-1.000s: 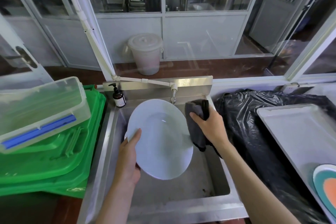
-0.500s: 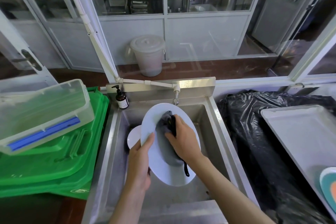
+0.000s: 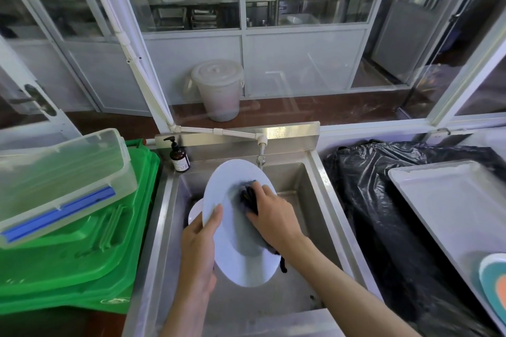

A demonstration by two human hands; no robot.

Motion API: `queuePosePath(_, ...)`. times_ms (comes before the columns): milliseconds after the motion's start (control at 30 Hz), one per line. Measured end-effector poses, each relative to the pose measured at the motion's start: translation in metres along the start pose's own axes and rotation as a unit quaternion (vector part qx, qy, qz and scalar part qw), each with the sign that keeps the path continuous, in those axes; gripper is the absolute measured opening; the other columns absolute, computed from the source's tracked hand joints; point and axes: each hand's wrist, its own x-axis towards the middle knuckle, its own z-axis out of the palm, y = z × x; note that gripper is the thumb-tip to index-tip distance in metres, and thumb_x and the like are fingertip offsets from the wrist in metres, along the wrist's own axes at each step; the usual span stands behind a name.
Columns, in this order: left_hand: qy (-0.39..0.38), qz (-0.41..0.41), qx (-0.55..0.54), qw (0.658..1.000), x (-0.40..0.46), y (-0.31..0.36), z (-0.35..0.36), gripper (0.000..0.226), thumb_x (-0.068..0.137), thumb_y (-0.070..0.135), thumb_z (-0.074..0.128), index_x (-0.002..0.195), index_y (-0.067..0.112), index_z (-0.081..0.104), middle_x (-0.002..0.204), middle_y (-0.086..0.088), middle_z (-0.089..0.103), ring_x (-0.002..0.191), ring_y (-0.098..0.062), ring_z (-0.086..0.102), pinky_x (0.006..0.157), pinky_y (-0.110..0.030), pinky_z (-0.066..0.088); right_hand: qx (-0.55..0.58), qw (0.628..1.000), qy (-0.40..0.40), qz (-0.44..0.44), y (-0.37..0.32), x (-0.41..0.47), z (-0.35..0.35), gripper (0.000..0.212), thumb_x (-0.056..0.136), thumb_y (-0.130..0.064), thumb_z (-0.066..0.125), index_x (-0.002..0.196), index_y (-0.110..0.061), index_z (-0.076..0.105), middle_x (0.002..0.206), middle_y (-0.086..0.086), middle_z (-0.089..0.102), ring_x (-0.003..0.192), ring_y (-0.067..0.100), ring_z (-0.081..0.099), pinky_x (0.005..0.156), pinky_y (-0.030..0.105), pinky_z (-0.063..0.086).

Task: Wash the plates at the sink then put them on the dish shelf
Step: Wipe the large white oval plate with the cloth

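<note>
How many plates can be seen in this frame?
3. A white plate is held over the sink by the left hand; a second white plate sits partly hidden behind it; a coloured plate lies on the tray, cut off by the frame. Others may be hidden.

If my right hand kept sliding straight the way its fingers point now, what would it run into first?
The right hand points up-left across the white plate, pressing the dark cloth. It would probably cross the plate's far rim first, then head toward the soap bottle; depth is unclear.
</note>
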Motion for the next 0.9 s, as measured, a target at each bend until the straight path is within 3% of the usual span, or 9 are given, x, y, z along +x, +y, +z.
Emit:
queuePosePath(133,0.029,0.005,-0.015,0.999,0.003,-0.003,-0.002,0.018,0.099,0.023,0.066,0.114,0.016,0.075,0.105,-0.006,0.080,0.096,-0.030,0.077,0.084,-0.045,0.059,0.050,0.987,-0.147,0.042,-0.005,-0.021,0.003,0.040,0.094,-0.038,0.059,0.129,-0.023,0.044,0.111,0.006,0.067,0.096,0.039,0.064,0.076,0.042,0.051)
queuePosePath(200,0.035,0.004,-0.016,0.999,0.004,-0.004,-0.004,0.019,0.099,0.022,0.066,0.114,0.016,0.075,0.105,-0.007,0.080,0.098,-0.032,0.076,0.085,-0.046,0.059,0.163,0.957,-0.237,0.029,-0.012,-0.027,-0.003,0.034,0.088,-0.030,0.064,0.119,-0.030,0.049,0.112,0.001,0.069,0.101,0.029,0.064,0.090,0.043,0.054)
queuePosePath(267,0.028,0.006,-0.018,0.999,0.004,-0.003,-0.006,0.021,0.100,0.021,0.065,0.117,0.014,0.075,0.106,-0.008,0.080,0.101,-0.032,0.076,0.087,-0.047,0.059,0.247,0.933,-0.262,0.014,-0.015,-0.023,-0.012,0.028,0.088,-0.020,0.064,0.103,-0.040,0.052,0.105,-0.012,0.068,0.099,0.011,0.063,0.092,0.030,0.050)
queuePosePath(333,0.025,0.010,-0.017,1.000,0.003,-0.001,-0.007,0.021,0.100,0.020,0.065,0.118,0.014,0.075,0.108,-0.008,0.080,0.104,-0.033,0.075,0.092,-0.049,0.058,0.288,0.931,-0.223,0.019,-0.018,-0.014,-0.016,0.033,0.090,-0.015,0.063,0.098,-0.045,0.053,0.100,-0.020,0.064,0.095,0.001,0.061,0.088,0.025,0.047)
queuePosePath(467,0.006,0.026,0.018,0.999,-0.006,0.000,-0.003,0.015,0.099,0.020,0.067,0.107,0.020,0.080,0.107,-0.005,0.080,0.106,-0.030,0.074,0.099,-0.052,0.056,0.295,0.943,-0.054,0.147,-0.019,-0.002,-0.002,0.035,0.092,-0.028,0.061,0.126,-0.031,0.055,0.106,-0.007,0.067,0.103,0.024,0.063,0.082,0.036,0.050)
queuePosePath(533,0.005,0.033,0.025,0.999,-0.007,0.002,-0.002,0.015,0.099,0.020,0.067,0.104,0.022,0.081,0.106,-0.004,0.080,0.105,-0.029,0.075,0.100,-0.054,0.056,0.307,0.941,-0.065,0.127,-0.018,-0.009,0.004,0.035,0.091,-0.026,0.061,0.125,-0.027,0.055,0.104,-0.008,0.067,0.100,0.023,0.063,0.081,0.036,0.049)
queuePosePath(733,0.033,0.019,-0.006,0.999,-0.001,0.007,-0.010,0.014,0.098,0.021,0.069,0.107,0.019,0.078,0.104,-0.009,0.080,0.101,-0.036,0.075,0.095,-0.058,0.057,0.283,0.925,-0.251,-0.046,0.001,-0.026,-0.001,0.027,0.078,-0.021,0.074,0.099,-0.032,0.061,0.093,-0.017,0.067,0.089,0.007,0.063,0.085,0.032,0.053)
queuePosePath(833,0.037,0.005,-0.019,0.999,-0.005,0.000,-0.007,0.014,0.097,0.022,0.070,0.107,0.018,0.079,0.105,-0.009,0.080,0.102,-0.037,0.075,0.093,-0.056,0.059,0.181,0.961,-0.196,-0.080,0.005,-0.016,-0.009,0.027,0.070,-0.038,0.069,0.091,-0.033,0.053,0.084,-0.014,0.065,0.082,0.015,0.060,0.076,0.041,0.054)
queuePosePath(900,0.028,0.002,-0.020,0.999,-0.007,-0.001,-0.004,0.016,0.097,0.024,0.070,0.109,0.018,0.079,0.106,-0.009,0.080,0.104,-0.035,0.075,0.093,-0.053,0.059,0.200,0.969,-0.112,-0.096,-0.002,-0.011,-0.011,0.026,0.072,-0.039,0.068,0.083,-0.035,0.044,0.074,-0.016,0.058,0.071,0.013,0.050,0.068,0.040,0.048)
